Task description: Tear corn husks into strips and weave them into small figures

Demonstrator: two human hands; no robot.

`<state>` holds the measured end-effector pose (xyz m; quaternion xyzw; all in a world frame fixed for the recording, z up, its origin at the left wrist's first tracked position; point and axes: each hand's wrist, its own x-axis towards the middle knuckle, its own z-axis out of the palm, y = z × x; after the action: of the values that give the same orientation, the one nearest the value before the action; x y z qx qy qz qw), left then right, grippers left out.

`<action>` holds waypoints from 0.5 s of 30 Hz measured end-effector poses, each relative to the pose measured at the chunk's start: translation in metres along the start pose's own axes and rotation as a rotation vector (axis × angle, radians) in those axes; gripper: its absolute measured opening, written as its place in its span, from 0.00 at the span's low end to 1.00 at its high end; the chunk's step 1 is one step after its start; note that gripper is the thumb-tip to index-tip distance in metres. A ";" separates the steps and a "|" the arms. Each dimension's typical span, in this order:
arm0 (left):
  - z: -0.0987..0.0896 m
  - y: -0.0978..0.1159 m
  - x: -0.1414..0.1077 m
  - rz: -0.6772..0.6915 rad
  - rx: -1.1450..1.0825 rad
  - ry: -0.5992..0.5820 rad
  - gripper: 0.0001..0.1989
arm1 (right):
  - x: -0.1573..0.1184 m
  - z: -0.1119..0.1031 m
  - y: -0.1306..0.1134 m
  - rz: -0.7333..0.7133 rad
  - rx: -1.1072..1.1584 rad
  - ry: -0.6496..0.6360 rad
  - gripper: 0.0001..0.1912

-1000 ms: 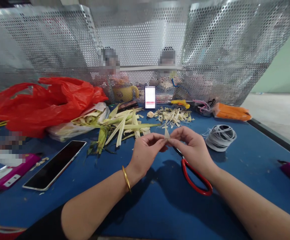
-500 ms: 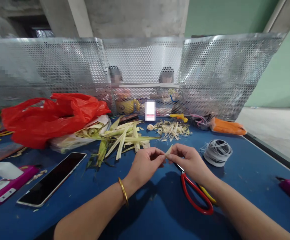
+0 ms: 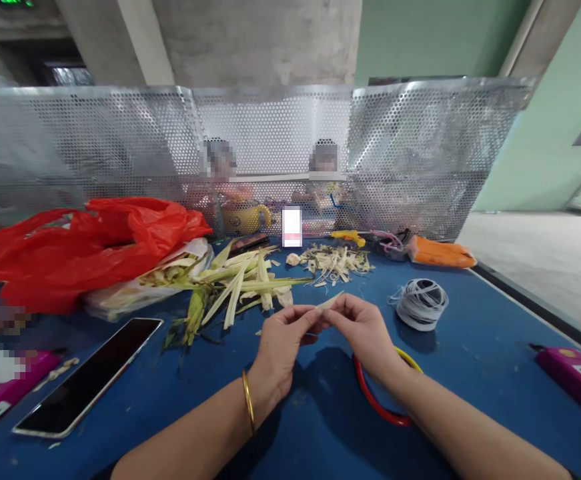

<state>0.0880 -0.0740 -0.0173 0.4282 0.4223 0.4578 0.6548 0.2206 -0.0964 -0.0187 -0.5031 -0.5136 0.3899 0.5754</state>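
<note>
Both hands meet above the blue table, fingertips pinched together. My left hand (image 3: pixel 285 340), with a gold bangle on its wrist, is closed on one end of a small pale husk strip (image 3: pixel 331 301). The thumb and forefinger of my right hand (image 3: pixel 363 327) pinch the same strip, whose pale tip sticks up between the hands. Under my right hand and forearm lie scissors (image 3: pixel 374 404) with red and yellow handles; their blades are hidden. Long green and pale husk leaves (image 3: pixel 237 287) lie beyond my left hand, and a heap of thin husk scraps (image 3: pixel 337 263) lies farther back.
A ball of grey-white cord (image 3: pixel 421 305) sits at the right. At the left are a phone (image 3: pixel 90 377), a red plastic bag (image 3: pixel 95 250) and a purple power strip (image 3: pixel 0 400). A perforated metal screen (image 3: pixel 410 160) stands behind, with two people beyond it.
The view has shifted, so most table objects appear farther left. My right hand now covers more of the scissors. Both hands still pinch the strip, which leans more to the right.
</note>
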 end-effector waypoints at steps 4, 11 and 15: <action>0.003 -0.003 -0.001 -0.034 -0.035 0.047 0.13 | -0.001 0.007 0.004 -0.028 -0.032 0.063 0.09; 0.005 0.005 0.008 -0.007 -0.094 0.059 0.11 | -0.011 -0.033 -0.035 -0.159 -0.691 -0.259 0.06; 0.007 0.014 0.011 -0.041 -0.088 0.035 0.08 | -0.042 -0.068 -0.035 -0.009 -1.258 -0.297 0.09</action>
<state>0.0935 -0.0620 -0.0044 0.3822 0.4217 0.4699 0.6747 0.2777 -0.1556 0.0099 -0.6827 -0.7203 0.0774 0.0949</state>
